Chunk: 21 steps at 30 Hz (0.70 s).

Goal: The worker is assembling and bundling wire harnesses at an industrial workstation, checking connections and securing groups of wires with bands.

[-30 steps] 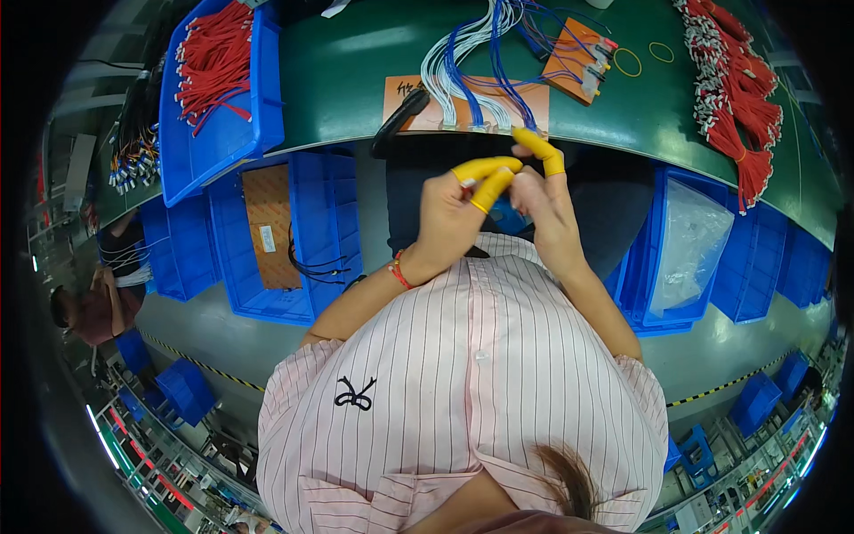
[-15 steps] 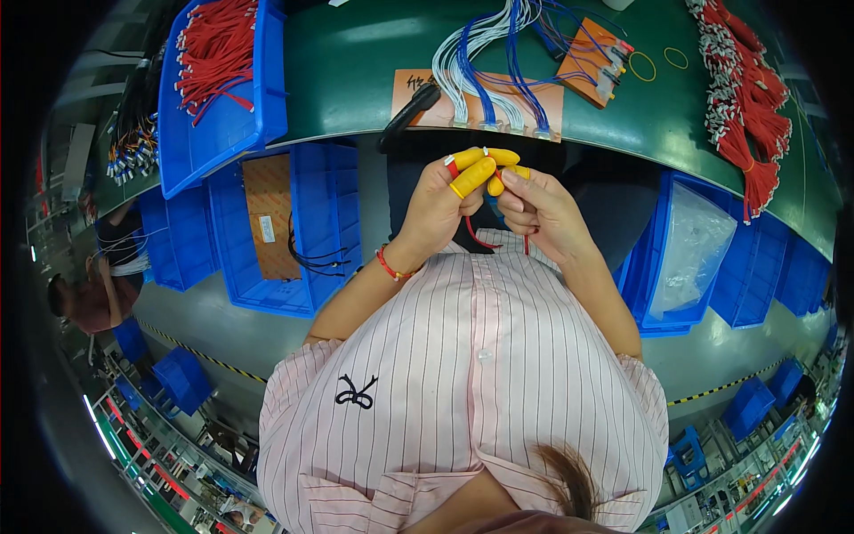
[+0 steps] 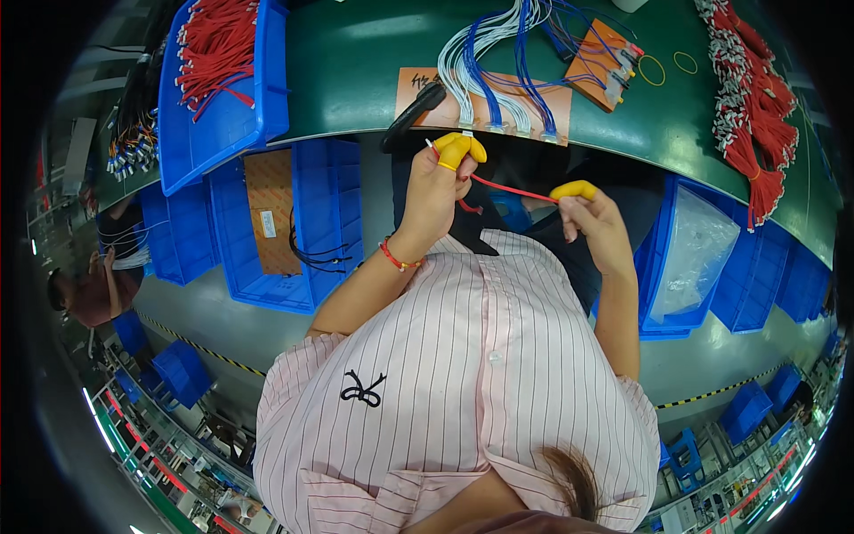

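Observation:
A thin red wire [image 3: 516,189] runs between my two hands in front of the bench edge. My left hand [image 3: 436,182], with yellow finger cots on thumb and forefinger, pinches it near a small white end piece [image 3: 467,133]. Another small white tip pokes out beside the forefinger, and a red end hangs below the palm. My right hand [image 3: 594,222], a yellow cot on one finger, holds the wire pulled out to the right. Just beyond my left hand, white and blue wires [image 3: 480,62] end in clear connectors along an orange-tan board [image 3: 427,114].
A black-handled tool [image 3: 414,117] lies on the board's left. A blue bin [image 3: 273,84] of red wires stands left on the green bench [image 3: 356,53]. Bundled red cables [image 3: 756,133] lie at right. An orange block [image 3: 594,71] and yellow rubber bands [image 3: 652,71] are near. Blue crates [image 3: 334,205] sit below.
My hands were together at the wire; now my right hand has moved right and slightly down, drawing the red wire out between them. My left hand stays near its place.

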{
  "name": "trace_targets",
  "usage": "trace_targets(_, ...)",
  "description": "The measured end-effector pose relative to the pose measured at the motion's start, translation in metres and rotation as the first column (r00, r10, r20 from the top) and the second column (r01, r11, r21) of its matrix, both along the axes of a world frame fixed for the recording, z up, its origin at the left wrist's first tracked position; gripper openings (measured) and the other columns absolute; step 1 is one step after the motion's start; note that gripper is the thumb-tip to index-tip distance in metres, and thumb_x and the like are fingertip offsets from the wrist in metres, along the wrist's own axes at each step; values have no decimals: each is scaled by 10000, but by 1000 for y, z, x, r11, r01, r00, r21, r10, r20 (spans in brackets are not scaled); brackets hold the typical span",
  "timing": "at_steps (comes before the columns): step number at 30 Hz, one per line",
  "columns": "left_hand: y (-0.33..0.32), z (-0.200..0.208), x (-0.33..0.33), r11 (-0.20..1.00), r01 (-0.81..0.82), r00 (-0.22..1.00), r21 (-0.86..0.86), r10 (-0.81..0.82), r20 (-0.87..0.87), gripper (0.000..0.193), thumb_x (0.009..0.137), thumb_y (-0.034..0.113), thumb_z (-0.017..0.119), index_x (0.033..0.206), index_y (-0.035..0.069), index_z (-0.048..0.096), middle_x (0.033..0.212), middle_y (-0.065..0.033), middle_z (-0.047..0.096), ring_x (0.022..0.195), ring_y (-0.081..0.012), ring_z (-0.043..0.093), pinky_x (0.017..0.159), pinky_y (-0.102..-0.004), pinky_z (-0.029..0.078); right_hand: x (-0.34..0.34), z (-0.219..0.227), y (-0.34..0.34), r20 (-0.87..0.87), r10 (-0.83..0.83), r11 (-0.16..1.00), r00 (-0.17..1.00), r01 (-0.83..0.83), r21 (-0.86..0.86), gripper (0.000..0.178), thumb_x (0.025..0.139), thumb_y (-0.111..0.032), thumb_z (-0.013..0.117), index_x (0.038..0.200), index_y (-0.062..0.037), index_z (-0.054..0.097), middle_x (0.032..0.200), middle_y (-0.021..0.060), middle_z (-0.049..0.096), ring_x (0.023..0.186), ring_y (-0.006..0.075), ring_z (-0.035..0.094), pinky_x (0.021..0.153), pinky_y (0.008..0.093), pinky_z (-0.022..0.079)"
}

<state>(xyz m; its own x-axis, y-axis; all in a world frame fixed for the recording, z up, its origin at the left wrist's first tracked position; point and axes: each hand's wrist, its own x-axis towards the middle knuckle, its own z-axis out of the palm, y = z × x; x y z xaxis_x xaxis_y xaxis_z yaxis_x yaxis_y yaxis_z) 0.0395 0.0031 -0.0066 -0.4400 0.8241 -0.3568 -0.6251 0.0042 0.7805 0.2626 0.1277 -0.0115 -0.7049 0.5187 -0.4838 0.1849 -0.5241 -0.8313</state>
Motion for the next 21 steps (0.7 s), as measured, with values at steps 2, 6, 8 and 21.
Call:
trace_targets(2, 2, -1, -1, 1000, -25, 999, -18, 24, -25, 236, 1021, 199, 481, 967, 2, 599, 685, 25, 470, 505, -9, 279, 446, -192, 194, 7, -3, 1, -63, -160, 983, 985, 154, -102, 173, 935, -88, 603, 1059, 31, 617, 833, 49, 606, 618, 87, 546, 557, 214, 449)
trace_targets(6, 2, -2, -2, 997, -51, 994, -52, 46, -96, 223, 1016, 176, 485, 958, -2, 605, 678, 28, 466, 513, -7, 284, 446, -188, 190, -5, -3, -9, -275, -379, 902, 884, 286, -322, 227, 930, -101, 615, 1107, 38, 636, 774, 45, 612, 671, 111, 584, 636, 246, 492)
trace_targets(8, 3, 1, -1, 995, -70, 990, -73, 60, -127, 216, 1013, 166, 484, 955, -3, 607, 674, 28, 466, 514, -7, 285, 445, -188, 189, -14, -1, -13, -301, -353, 910, 886, 251, -329, 243, 947, -111, 596, 1131, 42, 641, 840, 70, 655, 721, 123, 610, 714, 278, 508)
trace_targets(21, 5, 12, -9, 999, -12, 1000, -46, 12, 10, 246, 996, 110, 430, 1018, -56, 610, 695, 13, 496, 469, -2, 262, 426, -193, 181, -54, 9, -8, -117, -260, 932, 959, 281, 229, 255, 977, -213, 591, 997, 24, 681, 799, 40, 668, 561, 45, 536, 491, 176, 341)
